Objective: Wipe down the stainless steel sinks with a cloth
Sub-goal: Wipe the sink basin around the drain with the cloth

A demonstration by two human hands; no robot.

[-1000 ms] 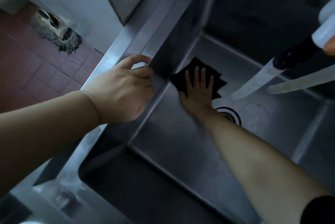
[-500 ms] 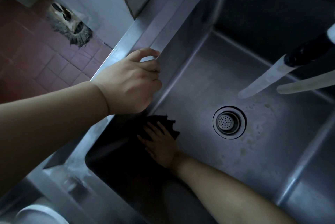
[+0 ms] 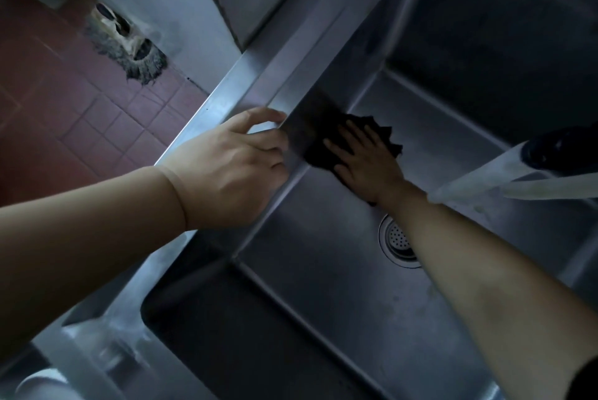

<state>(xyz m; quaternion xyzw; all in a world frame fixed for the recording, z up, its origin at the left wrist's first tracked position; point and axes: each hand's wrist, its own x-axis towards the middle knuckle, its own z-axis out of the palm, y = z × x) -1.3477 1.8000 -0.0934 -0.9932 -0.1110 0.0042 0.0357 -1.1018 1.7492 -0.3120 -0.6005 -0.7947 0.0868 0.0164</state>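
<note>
Head view looks down into a steel sink, taken here as the landmark. A black cloth is pressed flat against the basin floor, close to the foot of the sink's left wall, beyond the drain. The right hand is laid on top of the cloth with its fingers straight and slightly spread; the cloth is covered rather than gripped, and its ragged edge is seen past the fingertips. The right forearm is stretched across the basin and hides part of the drain, which is set in the floor of the sink with a perforated strainer in it.

The left hand is rested on the sink's left rim, its fingers curled over the inner edge of that rim and its thumb laid on the flat top. The rim is held; nothing else is in that hand.

Over the right side of the sink, a dark fitting with pale translucent spouts is seen, blurred, so its make cannot be told. Beyond the left rim, red floor tiles are visible, and a grey mop head is lying on them against a pale wall. At the near left corner of the sink, blurred pale objects are seen that cannot be identified.
</note>
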